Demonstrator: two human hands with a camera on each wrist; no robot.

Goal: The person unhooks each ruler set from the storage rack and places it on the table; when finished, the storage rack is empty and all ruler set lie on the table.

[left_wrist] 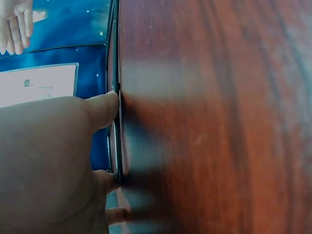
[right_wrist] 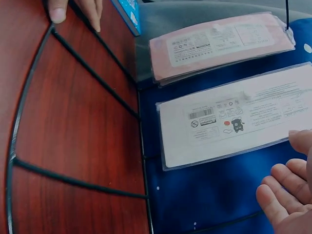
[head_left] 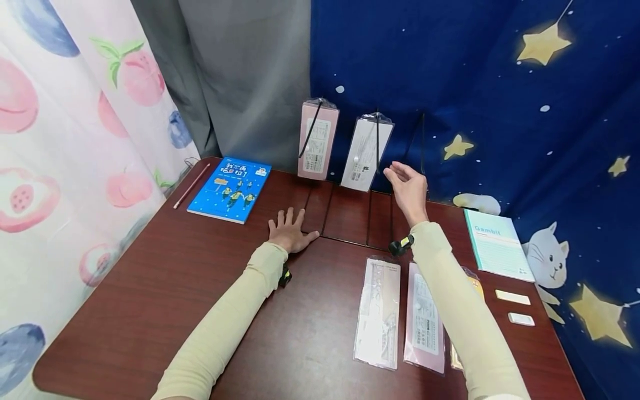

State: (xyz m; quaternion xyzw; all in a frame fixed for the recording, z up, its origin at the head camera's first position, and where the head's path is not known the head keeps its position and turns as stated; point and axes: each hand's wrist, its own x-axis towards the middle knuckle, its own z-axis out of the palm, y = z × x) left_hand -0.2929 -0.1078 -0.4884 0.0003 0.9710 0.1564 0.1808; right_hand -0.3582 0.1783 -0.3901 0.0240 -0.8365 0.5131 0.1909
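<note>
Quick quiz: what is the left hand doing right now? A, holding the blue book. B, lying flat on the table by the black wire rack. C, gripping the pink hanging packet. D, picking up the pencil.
B: the left hand lies palm down with fingers spread on the table, beside the base of the black wire rack, holding nothing.

Five packets (head_left: 318,140), perhaps; two books (head_left: 230,190).

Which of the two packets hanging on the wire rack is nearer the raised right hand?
The white packet, hanging beside the right hand; the pink packet hangs farther left.
</note>
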